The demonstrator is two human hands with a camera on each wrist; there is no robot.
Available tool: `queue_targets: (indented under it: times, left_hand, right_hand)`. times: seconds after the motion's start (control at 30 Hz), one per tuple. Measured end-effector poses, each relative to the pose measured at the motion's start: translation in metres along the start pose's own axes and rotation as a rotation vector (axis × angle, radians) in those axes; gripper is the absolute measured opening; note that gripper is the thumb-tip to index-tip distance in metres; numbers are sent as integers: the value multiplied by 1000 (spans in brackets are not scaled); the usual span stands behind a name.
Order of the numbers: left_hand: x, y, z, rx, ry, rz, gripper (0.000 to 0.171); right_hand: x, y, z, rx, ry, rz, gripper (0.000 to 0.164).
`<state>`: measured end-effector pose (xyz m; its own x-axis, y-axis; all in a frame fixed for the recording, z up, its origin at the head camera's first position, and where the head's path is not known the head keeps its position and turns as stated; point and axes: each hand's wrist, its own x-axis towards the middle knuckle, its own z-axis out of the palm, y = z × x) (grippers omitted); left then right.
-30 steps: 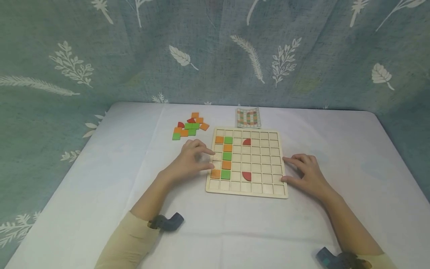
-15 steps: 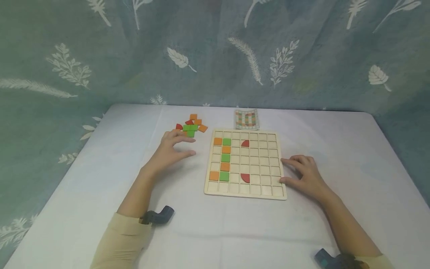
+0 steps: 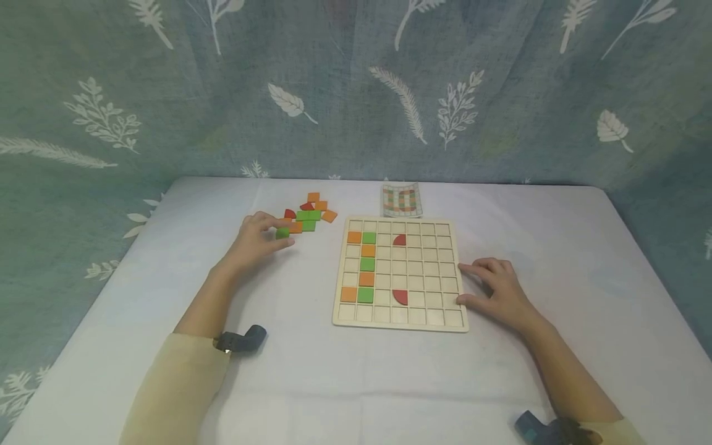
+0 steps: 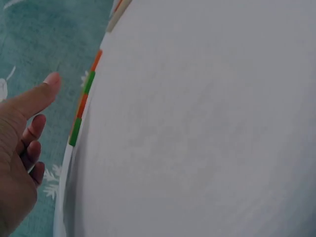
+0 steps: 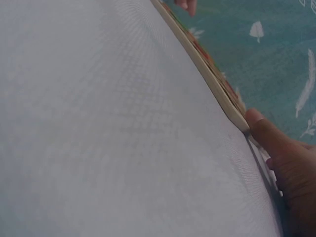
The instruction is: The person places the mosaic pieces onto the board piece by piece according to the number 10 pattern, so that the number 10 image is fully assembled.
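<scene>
At the near left of a loose heap of tiles, my left hand (image 3: 253, 243) has thumb and fingers spread apart, with a green square tile (image 3: 282, 233) seen between them. In the left wrist view the thumb (image 4: 42, 94) stands clear of the tiles' edges. A wooden grid board (image 3: 414, 266) lies flat on the table. Set in its cells are orange and green squares in the two left columns, plus red quarter-circle tiles (image 3: 400, 297) farther right. My right hand (image 3: 495, 290) touches the board's right edge with its thumb and fingertips, nothing pinched.
Several orange, green and red tiles (image 3: 308, 216) lie left of the board's far corner. Behind the board is a pattern card (image 3: 402, 200) with a coloured grid. A white cloth (image 3: 411, 377) covers the table; a leaf-printed curtain (image 3: 334, 86) hangs behind.
My left hand has moved left from the board's left edge to the tile heap. The right hand stays at the board's edge. The whole head view has shifted slightly.
</scene>
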<state>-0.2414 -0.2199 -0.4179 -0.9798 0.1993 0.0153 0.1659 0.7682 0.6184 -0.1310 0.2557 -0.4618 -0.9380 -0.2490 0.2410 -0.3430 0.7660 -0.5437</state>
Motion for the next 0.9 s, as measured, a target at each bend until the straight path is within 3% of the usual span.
queue_targets:
  times: [0.33,0.9]
  left_hand:
    - [6,-25,-2,26,-2,-77,41]
    - [8,-24,3,69,20,-104,37]
  right_hand:
    - [0,2,4,3,16,-27,63]
    - [0,1,0,-5,19,-33,63]
